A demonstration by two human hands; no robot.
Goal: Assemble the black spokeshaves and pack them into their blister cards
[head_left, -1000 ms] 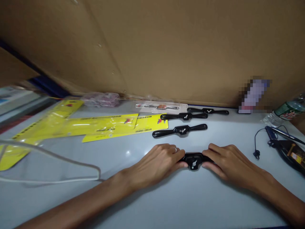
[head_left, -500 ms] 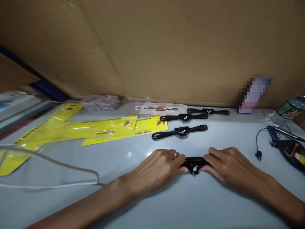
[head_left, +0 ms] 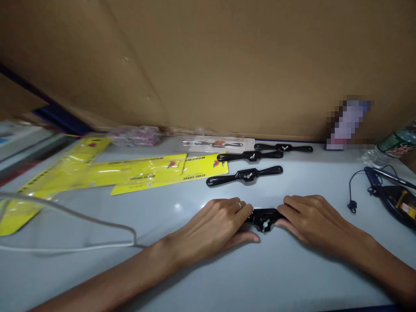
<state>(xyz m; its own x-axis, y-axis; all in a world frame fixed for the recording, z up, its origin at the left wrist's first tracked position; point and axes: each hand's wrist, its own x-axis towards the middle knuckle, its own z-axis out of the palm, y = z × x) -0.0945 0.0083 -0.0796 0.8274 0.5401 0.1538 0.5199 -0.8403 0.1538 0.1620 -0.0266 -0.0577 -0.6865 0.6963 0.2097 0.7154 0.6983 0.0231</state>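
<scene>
The grip of the right hand point(head_left: 310, 219) is narrow, fingers and thumb closed around one handle of a glossy black two-handled spokeshave point(head_left: 264, 219) with a silver screw on its middle body. The left hand point(head_left: 221, 221) lays curled fingers over the other handle, its thumb spread away below; how firmly those fingers close underneath cannot be told. The spokeshave is between the two hands, at or just above the pale grey counter point(head_left: 208, 277); contact is unclear. One hand to each side seems to suit the slim paired handles, steadying the tool and leaving its middle uncovered.

Beyond lie three more black spokeshaves point(head_left: 249, 175), all running crosswise, the two at the back close together, perhaps set behind the hands to leave elbow room in front. Yellow printed cards with clear plastic covers point(head_left: 201, 168) overlap on the left, probably because they are flat enough to stack.
</scene>
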